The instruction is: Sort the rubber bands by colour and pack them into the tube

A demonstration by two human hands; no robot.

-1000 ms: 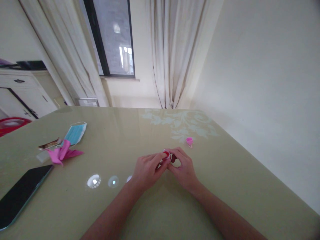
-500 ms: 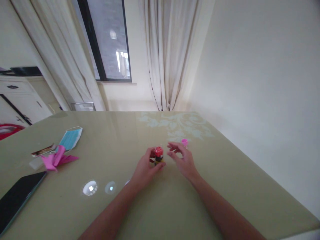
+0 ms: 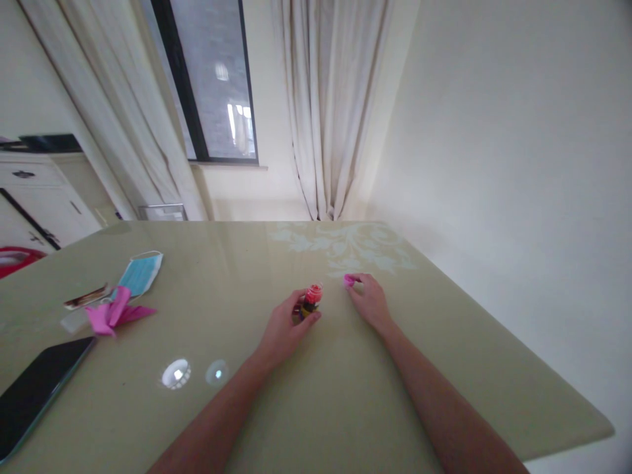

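Observation:
A small bottle with a red top and a dark and yellow lower part is in my left hand. My fingers and thumb close around its sides, and it leans a little to the right. To the right of it, my right hand pinches a small pink cap between thumb and fingers. Part of the cap is covered by the fingertips, so I cannot tell whether it touches the tabletop. The two hands are apart.
On the left of the glossy table lie a pink folded paper crane, a blue face mask, a narrow printed packet and a black phone. A wall borders the table's right side.
My right hand has closed on the pink cap, which stood behind it before. The bottle in my left hand has gone from upright to leaning right.

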